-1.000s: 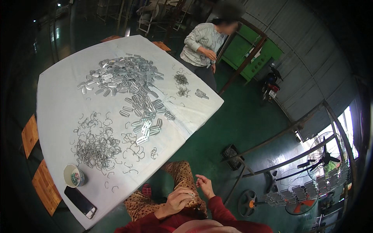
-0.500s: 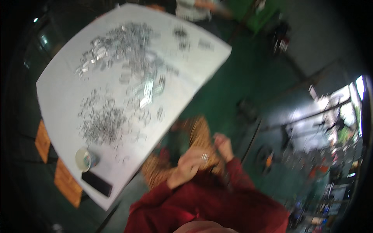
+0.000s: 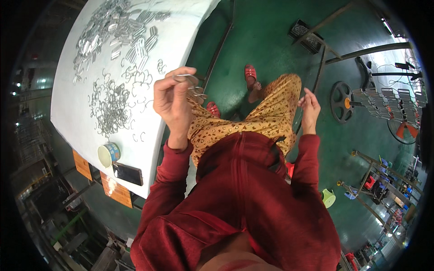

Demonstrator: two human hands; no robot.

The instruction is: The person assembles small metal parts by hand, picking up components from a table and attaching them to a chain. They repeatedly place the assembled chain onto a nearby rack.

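Note:
Raised beside the table's right edge, my left hand (image 3: 174, 101) is closed, thumb against fingers, on a few bent metal wire hooks (image 3: 197, 94). My right hand (image 3: 309, 112) is at the right, past my knee, its fingers curled together; whatever it holds, if anything, is too small to make out. A loose pile of C-shaped wire hooks (image 3: 110, 107) lies on the white table (image 3: 151, 124), left of my left hand. Farther up the table spreads a heap of flat, shiny metal pieces (image 3: 113, 28).
A paper cup (image 3: 108, 155) and a dark phone (image 3: 128, 174) stand near the table's near corner. At the right, metal pieces hang in rows on a rack (image 3: 384, 104) beside a black wheel (image 3: 341, 102). A dark crate (image 3: 307, 35) sits on the green floor (image 3: 266, 49).
My view has turned, so the table now shows farther left. My hands have moved apart: the left rises beside the table edge, the right is out to the right.

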